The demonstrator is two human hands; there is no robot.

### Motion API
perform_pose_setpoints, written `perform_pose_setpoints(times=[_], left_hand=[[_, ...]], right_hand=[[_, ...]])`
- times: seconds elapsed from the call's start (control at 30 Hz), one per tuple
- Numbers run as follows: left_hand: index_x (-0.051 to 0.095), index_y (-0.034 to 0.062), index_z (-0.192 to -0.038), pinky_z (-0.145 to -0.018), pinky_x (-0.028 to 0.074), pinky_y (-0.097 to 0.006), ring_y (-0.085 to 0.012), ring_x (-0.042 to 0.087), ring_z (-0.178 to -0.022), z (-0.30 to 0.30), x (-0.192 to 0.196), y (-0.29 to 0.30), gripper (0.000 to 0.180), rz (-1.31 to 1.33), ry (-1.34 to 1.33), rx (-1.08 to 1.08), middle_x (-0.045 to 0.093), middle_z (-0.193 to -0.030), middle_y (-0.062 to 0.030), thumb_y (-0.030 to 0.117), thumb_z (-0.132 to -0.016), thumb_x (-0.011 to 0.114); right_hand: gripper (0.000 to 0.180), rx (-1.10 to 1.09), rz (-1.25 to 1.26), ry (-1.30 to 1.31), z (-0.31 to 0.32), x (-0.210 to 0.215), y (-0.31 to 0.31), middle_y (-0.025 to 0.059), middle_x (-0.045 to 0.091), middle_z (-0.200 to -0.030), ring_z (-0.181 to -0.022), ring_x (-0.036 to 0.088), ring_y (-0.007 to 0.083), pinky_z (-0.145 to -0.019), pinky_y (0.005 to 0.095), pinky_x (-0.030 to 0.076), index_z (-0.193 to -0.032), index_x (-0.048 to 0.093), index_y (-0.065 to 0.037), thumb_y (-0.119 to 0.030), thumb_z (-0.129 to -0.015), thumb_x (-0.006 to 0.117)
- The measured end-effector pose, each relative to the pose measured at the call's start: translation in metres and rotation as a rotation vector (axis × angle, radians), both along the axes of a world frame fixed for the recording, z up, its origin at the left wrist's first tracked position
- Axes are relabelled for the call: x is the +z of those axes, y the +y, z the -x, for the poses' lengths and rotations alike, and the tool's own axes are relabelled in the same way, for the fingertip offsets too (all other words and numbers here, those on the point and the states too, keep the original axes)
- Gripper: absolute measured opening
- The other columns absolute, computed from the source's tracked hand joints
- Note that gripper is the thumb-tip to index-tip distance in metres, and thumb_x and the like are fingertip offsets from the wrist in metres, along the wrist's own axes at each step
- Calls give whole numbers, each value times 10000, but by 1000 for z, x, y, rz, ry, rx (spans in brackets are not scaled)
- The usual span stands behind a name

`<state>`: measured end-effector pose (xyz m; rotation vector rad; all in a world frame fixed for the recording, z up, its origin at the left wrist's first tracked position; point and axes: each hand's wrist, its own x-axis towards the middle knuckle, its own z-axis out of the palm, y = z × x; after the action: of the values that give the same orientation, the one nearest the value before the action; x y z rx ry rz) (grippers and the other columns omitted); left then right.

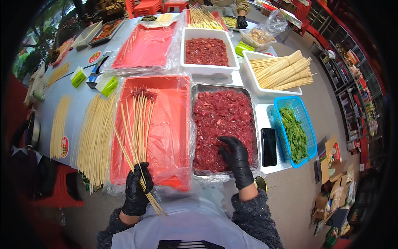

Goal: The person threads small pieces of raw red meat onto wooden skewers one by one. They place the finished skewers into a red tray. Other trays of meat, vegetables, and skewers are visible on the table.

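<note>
Tabletop (pixel 83 97): long, pale grey, ran from the near edge to the far end, crowded with trays

Red tray (pixel 172 137): near centre, lined with clear plastic film, held skewers laid lengthwise, meat threaded at their far tips

Second red tray (pixel 145 45): farther off, wrapped in film, lay behind the first

Metal tray (pixel 199 88): just right of the near red tray, film-lined, filled with raw red meat pieces (pixel 219 120)

White tub (pixel 209 68): far of the metal tray, held more chopped red meat

White tray (pixel 253 81): right of the tub, carried a bundle of bare bamboo sticks (pixel 282 70)

Blue basket (pixel 309 124): near right, held green leafy herbs (pixel 294 133)

Loose bamboo sticks (pixel 95 137): spread in a wide row on the tabletop, left of the near red tray; a thinner row (pixel 59 126) lay farther left

Black phone (pixel 268 146): flat on a white surface between metal tray and blue basket

Green boxes (pixel 107 85): small, left of the far corner of the near red tray

Left hand (pixel 137 191): black-gloved, clenched around the near ends of a fanned bunch of skewers (pixel 139 124), at the near edge of the red tray; the sticks' ends stuck out below the fist

Right hand (pixel 235 159): black-gloved, fingers spread and bent, pressed down into the meat at the near part of the metal tray; whether it gripped a piece could not be told

Another person's gloved hand (pixel 241 22): at the far end of the tabletop
</note>
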<state>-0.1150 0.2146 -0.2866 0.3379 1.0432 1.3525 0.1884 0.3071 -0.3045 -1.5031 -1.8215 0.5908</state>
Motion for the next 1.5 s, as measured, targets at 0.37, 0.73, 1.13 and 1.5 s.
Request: perform_pose_setpoints(times=[0.37,0.73,1.13,1.5], left_hand=[[570,-65,-1076,-501,459,-225,-118,577,-611,-7,41,10,246,-104,407,-514,620,-854,-112,-31,-835,534],[650,4,-935,-448,401,-242,-121,521,-520,-18,26,7,222,-459,1225,-440,528,-701,-59,-90,-743,588],[650,-3,-901,-482,411,-271,-157,527,-539,-21,29,9,159,-441,1252,-488,534,-681,-75,-41,-748,641],[650,-4,-890,-551,449,-291,-218,580,-619,-22,33,10,169,-421,1267,-507,562,-698,-103,-52,-728,645]], right_hand=[[250,-31,118,111,10,-7,13,99,633,-809,-738,624,235,-670,309,499,-986,636,-69,-52,-736,651],[205,-271,602,1466,1,13,-19,80,620,-969,-833,596,140,-773,270,512,-1050,580,1,-29,-848,562],[242,-267,496,1304,2,18,-17,75,639,-971,-812,590,99,-712,211,480,-1063,605,14,-30,-825,600],[217,-215,531,1080,-8,20,-16,79,657,-932,-801,587,110,-741,237,466,-995,647,24,-33,-785,652]])
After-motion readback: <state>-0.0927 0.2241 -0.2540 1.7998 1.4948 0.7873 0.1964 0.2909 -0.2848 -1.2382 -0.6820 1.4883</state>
